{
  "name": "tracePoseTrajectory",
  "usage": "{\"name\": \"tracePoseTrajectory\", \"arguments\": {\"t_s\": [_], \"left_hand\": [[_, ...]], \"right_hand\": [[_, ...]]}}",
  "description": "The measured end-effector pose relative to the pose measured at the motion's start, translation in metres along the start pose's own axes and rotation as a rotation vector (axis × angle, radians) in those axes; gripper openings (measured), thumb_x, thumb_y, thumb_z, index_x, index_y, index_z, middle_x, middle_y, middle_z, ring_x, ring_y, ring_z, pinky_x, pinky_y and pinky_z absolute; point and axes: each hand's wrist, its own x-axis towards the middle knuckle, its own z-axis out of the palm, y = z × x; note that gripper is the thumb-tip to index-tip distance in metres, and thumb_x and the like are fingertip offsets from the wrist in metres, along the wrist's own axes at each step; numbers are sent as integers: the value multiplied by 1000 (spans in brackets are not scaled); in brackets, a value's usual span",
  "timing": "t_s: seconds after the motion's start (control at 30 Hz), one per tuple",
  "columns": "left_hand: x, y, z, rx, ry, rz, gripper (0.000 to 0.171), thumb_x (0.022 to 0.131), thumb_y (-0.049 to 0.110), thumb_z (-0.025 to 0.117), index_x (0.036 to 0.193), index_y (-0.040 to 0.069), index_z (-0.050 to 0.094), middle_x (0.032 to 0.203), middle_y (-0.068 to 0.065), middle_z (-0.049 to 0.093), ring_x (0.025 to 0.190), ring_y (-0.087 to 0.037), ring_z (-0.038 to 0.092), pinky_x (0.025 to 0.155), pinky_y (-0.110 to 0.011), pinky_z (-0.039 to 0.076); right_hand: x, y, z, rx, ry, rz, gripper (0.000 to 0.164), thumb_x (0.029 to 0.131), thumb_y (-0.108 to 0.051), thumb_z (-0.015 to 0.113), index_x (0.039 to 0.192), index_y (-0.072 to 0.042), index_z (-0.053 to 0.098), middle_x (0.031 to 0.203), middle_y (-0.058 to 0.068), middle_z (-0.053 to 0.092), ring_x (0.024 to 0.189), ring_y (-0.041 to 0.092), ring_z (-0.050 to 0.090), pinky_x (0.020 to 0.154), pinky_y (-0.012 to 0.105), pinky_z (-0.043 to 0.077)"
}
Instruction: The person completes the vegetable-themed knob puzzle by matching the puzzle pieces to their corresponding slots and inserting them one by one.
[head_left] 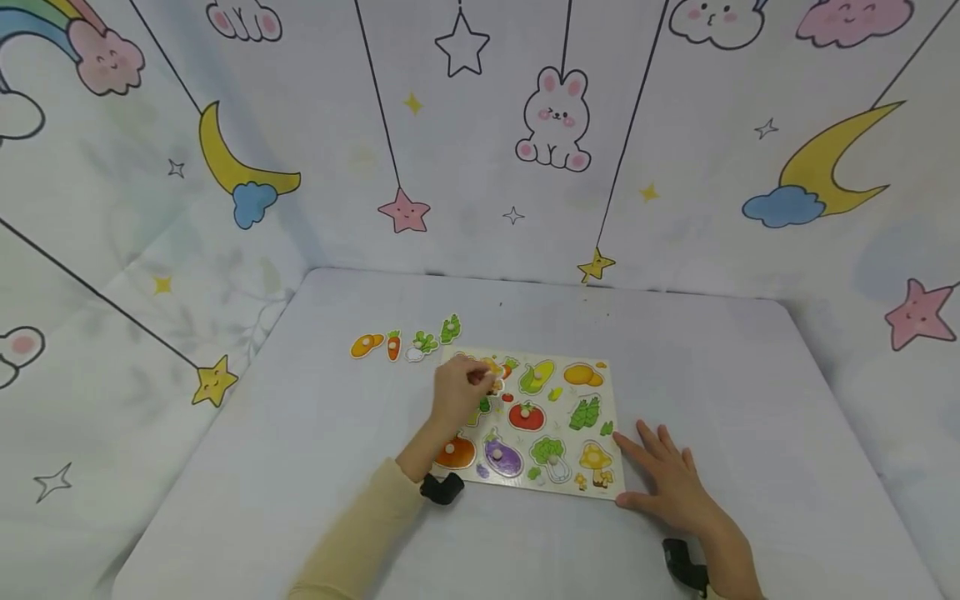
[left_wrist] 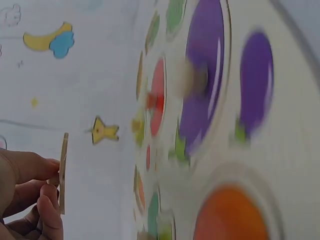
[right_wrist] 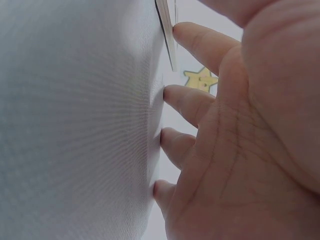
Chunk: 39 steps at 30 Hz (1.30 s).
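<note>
My left hand [head_left: 459,390] pinches a thin wooden mushroom puzzle piece [head_left: 495,375] by its knob, above the upper left of the vegetable puzzle board [head_left: 555,487]. In the left wrist view the piece [left_wrist: 63,175] shows edge-on, apart from the board. On the board sit knobbed pieces, among them a tomato [head_left: 527,415], an eggplant [head_left: 502,457] and a bok choy [head_left: 551,457]. A printed mushroom [head_left: 596,458] without a knob shows at the lower right. My right hand [head_left: 675,483] has its fingers spread, with thumb and index finger at the board's right edge and other fingertips on the table.
Loose potato [head_left: 366,346], carrot [head_left: 393,345], white radish [head_left: 422,346] and green asparagus [head_left: 450,329] pieces lie behind the board's left corner. A patterned cloth wall [head_left: 480,150] rises behind the white table [head_left: 712,367]. Dark wrist devices show on both arms.
</note>
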Motion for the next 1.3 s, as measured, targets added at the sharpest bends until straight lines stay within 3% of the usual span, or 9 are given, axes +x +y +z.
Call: {"name": "tracePoseTrajectory", "arguments": {"t_s": [0.2,0.37,0.57,0.83,1.0,1.3], "left_hand": [[-16,41,37,-65,-116,49,6,82,6,72,85,3,77,73,-6,66,67,-15,59,62,-18,45],[-32,62,63,-70,-195,108,5,84,8,72,81,6,76,72,-3,64,67,-8,54,63,-13,41],[-48,81,84,-54,-262,121,5,83,10,73,84,6,77,73,2,63,66,1,48,61,-7,38],[-62,93,97,-3,-281,125,6,81,10,75,84,7,78,73,3,64,65,4,46,58,-5,35],[-67,93,104,52,-277,101,6,79,12,76,84,9,79,72,5,65,64,4,46,58,-5,34],[-69,89,111,65,-292,99,4,76,9,76,79,10,79,68,6,68,63,5,47,56,-6,34]], "right_hand": [[3,2,0,-8,-1,-1,92,65,-47,82,146,-18,47,157,28,21,144,55,6,104,78,2],[1,2,1,-1,5,-13,92,65,-48,82,144,-17,48,156,30,23,143,56,8,102,79,3],[1,4,-1,13,2,-19,90,67,-48,81,145,-17,48,156,30,21,143,57,6,101,80,2],[1,5,-1,23,7,-32,89,67,-47,82,144,-17,48,157,30,22,143,57,6,101,81,3],[2,4,0,11,15,-35,90,66,-47,82,144,-18,48,156,29,23,142,57,8,100,81,5],[2,4,0,12,13,-30,89,66,-45,83,143,-17,49,156,30,23,142,58,8,100,81,4]]}}
